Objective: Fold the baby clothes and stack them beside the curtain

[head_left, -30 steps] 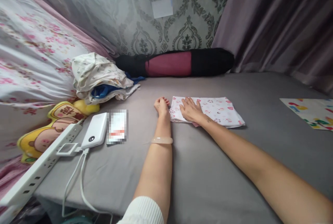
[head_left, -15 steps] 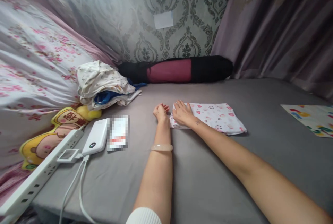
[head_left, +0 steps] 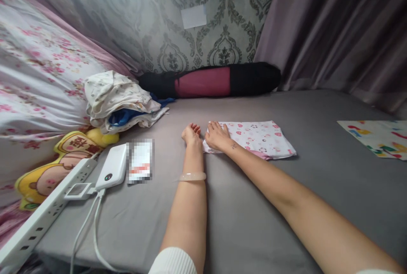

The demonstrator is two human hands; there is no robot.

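A folded white cloth with pink hearts and small prints lies flat on the grey sheet, a pink strip showing along its near edge. On its left end rests my right hand, palm down, fingers stretched out. Just left of the cloth is my left hand, turned partly palm up with its fingers curled in; nothing shows in it. A pale bangle circles my left forearm.
At left are a power strip, a white power bank with cables, a blurred packet, a yellow cartoon cushion and heaped clothes. A black-and-maroon roll lies against the wall. A colourful printed sheet is at right.
The view has shifted slightly, so everything sits a little further left. The pink strip at the cloth's near edge now shows. My right hand stays on the cloth, my left beside it.
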